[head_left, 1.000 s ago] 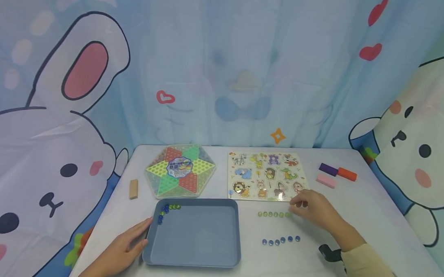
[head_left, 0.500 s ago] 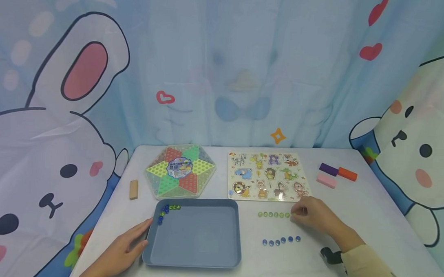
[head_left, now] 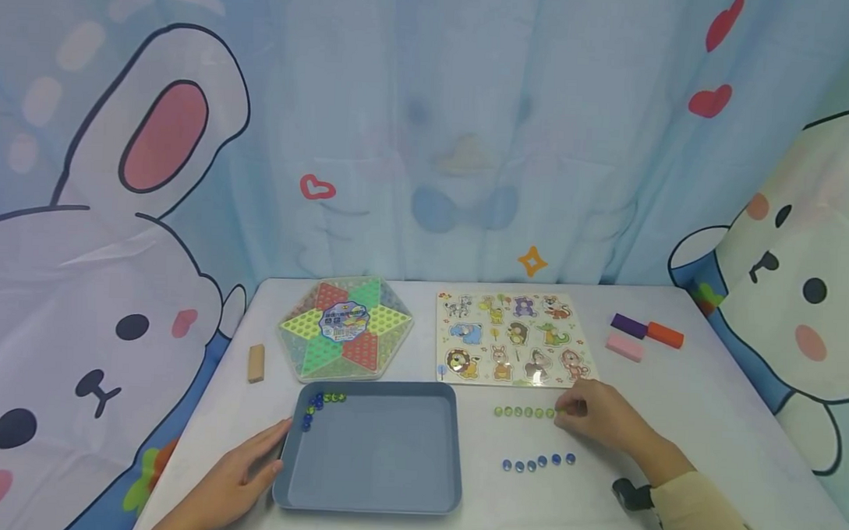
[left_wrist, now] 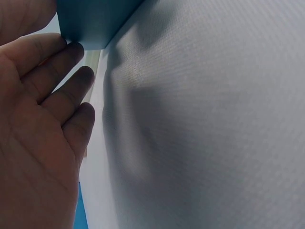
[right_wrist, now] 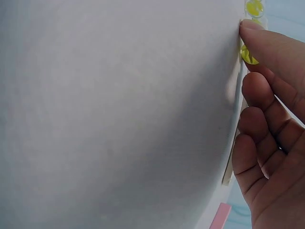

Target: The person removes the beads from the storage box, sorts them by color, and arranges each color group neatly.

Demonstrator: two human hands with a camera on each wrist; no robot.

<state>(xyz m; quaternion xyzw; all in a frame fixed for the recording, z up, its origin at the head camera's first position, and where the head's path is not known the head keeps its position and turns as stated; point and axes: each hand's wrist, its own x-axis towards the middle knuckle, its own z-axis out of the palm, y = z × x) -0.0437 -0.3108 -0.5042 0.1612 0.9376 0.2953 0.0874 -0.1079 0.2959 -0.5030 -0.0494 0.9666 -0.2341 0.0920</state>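
My right hand (head_left: pixel 605 415) pinches a clear marble with a yellow-green swirl (right_wrist: pixel 249 55) between thumb and index finger, low over the table. It is at the right end of a row of yellow-green marbles (head_left: pixel 518 412); the other fingers curl loosely. Nearer to me, a slightly slanted row of blue marbles (head_left: pixel 531 465) lies on the cloth. My left hand (head_left: pixel 233 477) rests beside the blue-grey tray (head_left: pixel 367 505), its relaxed fingers touching the left wall. Inside the tray's far left corner, several blue and yellow-green marbles (head_left: pixel 319 402) form an angled line.
Behind the tray lies a hexagonal Chinese checkers board (head_left: pixel 344 324). An animal puzzle board (head_left: pixel 513 338) is just beyond the marble rows. A wooden block (head_left: pixel 256 363) lies at left; purple (head_left: pixel 629 326), orange (head_left: pixel 665 335) and pink blocks (head_left: pixel 624 348) lie at far right.
My right hand has come slightly nearer to me, off the puzzle's lower right corner and down to the end of the yellow-green row. My left hand and the tray stay put.
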